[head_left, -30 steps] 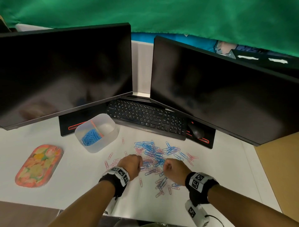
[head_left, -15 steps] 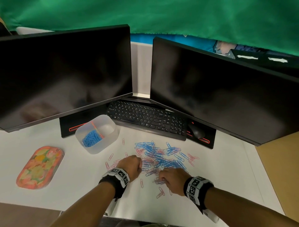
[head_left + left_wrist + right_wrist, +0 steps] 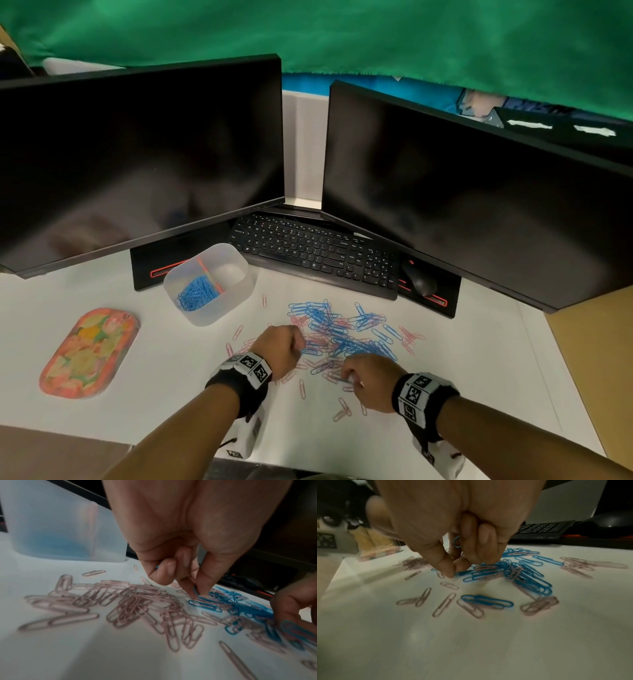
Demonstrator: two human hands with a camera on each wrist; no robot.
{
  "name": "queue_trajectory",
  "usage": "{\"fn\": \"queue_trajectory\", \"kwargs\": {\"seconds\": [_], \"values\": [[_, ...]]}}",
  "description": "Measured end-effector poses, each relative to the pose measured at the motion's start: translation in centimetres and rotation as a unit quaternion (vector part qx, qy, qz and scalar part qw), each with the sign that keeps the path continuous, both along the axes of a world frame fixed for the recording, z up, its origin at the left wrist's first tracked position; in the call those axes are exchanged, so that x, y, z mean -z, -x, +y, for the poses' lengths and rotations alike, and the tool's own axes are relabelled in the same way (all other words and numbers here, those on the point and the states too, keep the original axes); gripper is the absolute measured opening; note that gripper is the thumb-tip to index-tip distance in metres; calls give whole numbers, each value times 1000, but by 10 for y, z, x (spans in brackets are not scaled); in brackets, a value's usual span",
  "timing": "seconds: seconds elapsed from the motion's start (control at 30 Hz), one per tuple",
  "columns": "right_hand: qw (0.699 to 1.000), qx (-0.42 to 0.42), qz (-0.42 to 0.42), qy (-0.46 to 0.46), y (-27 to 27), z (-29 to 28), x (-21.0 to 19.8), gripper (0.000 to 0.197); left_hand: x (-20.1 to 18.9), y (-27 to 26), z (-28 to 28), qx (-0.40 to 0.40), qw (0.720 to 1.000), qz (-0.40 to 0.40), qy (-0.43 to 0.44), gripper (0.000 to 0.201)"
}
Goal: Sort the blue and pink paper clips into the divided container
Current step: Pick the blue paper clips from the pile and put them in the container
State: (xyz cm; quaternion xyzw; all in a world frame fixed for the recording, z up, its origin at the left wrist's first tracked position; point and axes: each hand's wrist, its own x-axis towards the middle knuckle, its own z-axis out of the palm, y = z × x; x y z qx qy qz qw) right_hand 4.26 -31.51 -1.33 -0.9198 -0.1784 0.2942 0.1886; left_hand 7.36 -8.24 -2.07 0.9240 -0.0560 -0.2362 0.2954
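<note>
A: What's biggest on the desk (image 3: pixel 102 349)?

B: Two dark monitors (image 3: pixel 144 164) along the far edge, with a keyboard (image 3: pixel 315 253) between them and a mouse (image 3: pixel 419 282) to its right. A flowered tray (image 3: pixel 89 353) lies near the left edge.

A: And the container (image 3: pixel 210 284)?

B: It sits left of centre, just in front of the left monitor, long axis running from near-left to far-right. Its divider crosses that axis. The near-left half holds a heap of blue clips (image 3: pixel 197 295); what the far-right half holds I cannot tell.

A: The loose ones?

B: A mixed pile (image 3: pixel 342 335) lies mid-desk, right of the container. Blue ones bunch toward the right, pink ones (image 3: pixel 130 601) scatter toward the left and the near edge, lying flat and pointing every way.

A: The hands?

B: The left hand (image 3: pixel 279 349) is at the pile's left side, fingers curled, thumb and fingertip pinching a blue clip (image 3: pixel 195 590) standing nearly upright. The right hand (image 3: pixel 370 380) is at the near side, fingers curled round another blue one (image 3: pixel 456 541), also upright, fingertips down among the pile.
</note>
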Motion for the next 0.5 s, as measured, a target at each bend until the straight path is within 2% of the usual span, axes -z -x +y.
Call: {"fn": "queue_trajectory", "kwargs": {"seconds": [0.1,0.17,0.23,0.3,0.37,0.43,0.5], "values": [[997,55,14,-48,-6,3,-4,23,-2,-1,3,-27,999,20,37,33],[991,102,27,-85,-11,6,-6,12,-5,-2,5,-50,995,47,73,33],[974,164,59,-142,-17,12,-10,18,-7,-4,6,-104,981,88,137,31],[938,245,118,-214,-24,19,-15,19,-9,-6,3,-203,938,152,236,26],[874,329,197,-298,-31,27,-21,19,-15,-7,0,-295,873,199,335,16],[806,396,256,-358,-35,31,-26,26,-19,-8,-2,-345,821,218,400,15],[768,435,279,-377,-36,34,-28,33,-22,-7,-1,-365,788,234,438,21]]}}
